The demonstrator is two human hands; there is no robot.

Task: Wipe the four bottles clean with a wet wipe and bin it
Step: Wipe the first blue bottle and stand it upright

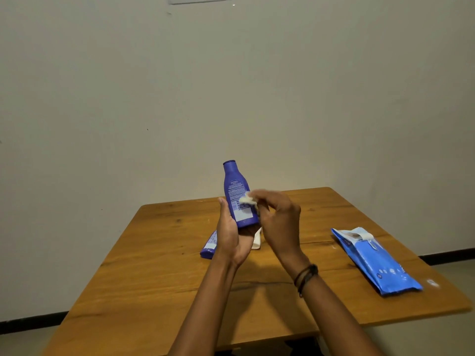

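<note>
Blue bottle (237, 196) is upright above the table (154, 253), its base gripped in my left hand (231, 237), thumb along its side. My right hand (279, 222) pinches a bunched wet wipe (247, 200) against the label. A second blue bottle (209, 246) lies below; the wipes pack (372, 260) lies well apart, right.

Orange-brown wooden table (154, 278), rectangular, with visible grain, dark knots and one crack running across the top. Lying on it:
- dark blue plastic bottle (209, 246), on its side, mid-table, partly hidden
- cream-white object (257, 241) just beside it, mostly hidden, kind unclear
- bright blue soft wipe pack (377, 263), flat near the right edge, white flap lifted
</note>
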